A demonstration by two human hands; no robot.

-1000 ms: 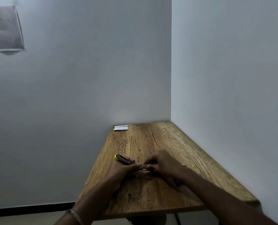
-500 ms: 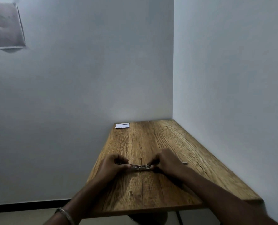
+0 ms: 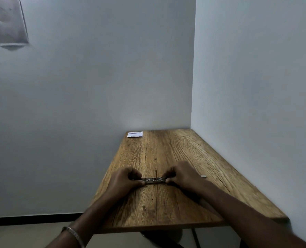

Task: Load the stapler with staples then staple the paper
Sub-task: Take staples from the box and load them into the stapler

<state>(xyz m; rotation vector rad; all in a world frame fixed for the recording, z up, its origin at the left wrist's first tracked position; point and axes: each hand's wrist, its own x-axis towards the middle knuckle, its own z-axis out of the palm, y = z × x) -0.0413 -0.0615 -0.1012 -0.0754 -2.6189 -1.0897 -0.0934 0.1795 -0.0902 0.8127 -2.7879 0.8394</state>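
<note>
Both forearms are bare, with no sleeves showing anywhere along them. The left wrist wears a thin, plain metal bangle (image 3: 73,234), silvery and smooth, sitting loosely around it. The left hand (image 3: 123,181) and the right hand (image 3: 182,176) wear no gloves.

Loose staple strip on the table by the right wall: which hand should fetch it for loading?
Right, probably. The staple strip lies just beyond the right hand, on its outer side. The left hand is across the opened stapler, which both hands grip at its ends, so it could keep steadying that.
</note>
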